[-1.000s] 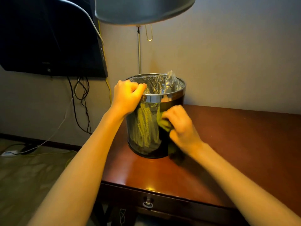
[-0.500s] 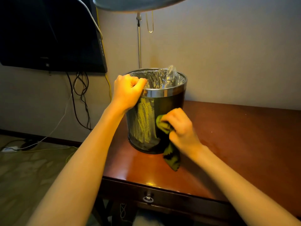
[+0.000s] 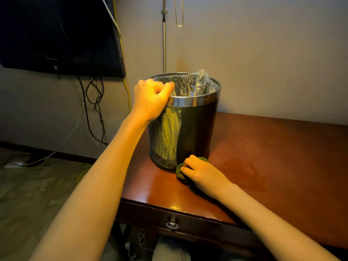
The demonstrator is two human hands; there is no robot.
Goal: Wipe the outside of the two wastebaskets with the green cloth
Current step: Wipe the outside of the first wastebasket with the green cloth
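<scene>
View: head camera, the only 1 given.
Step in hand: wiping the outside of wastebasket (image 3: 195,132) number 1, low on its near wall, by the base.
Left hand (image 3: 150,99): fingers curled over the chrome rim (image 3: 194,103) at its left side, gripping it and steadying the basket.
Right hand (image 3: 202,173): fingers curled round the bunched green cloth (image 3: 179,169), pressing it where the basket's foot meets the tabletop (image 3: 273,157).
Where the basket is: upright near the tabletop's left front corner, close to the wall.
Surface: the left part of the near wall shows pale streaks and the right part looks dark; whether that is dust or reflection cannot be told.
Next move, as a judgement: draw the cloth up or round the wall, turning the basket by the rim to reach the far side.
Count of wastebaskets: 1 in view; wastebasket 2 is not seen.
Count of cloths: 1.
Count of hands: 2.
Count of plastic liners (image 3: 195,83): 1, inside the basket.
Count of drawer ring pulls (image 3: 172,224): 1.
</scene>
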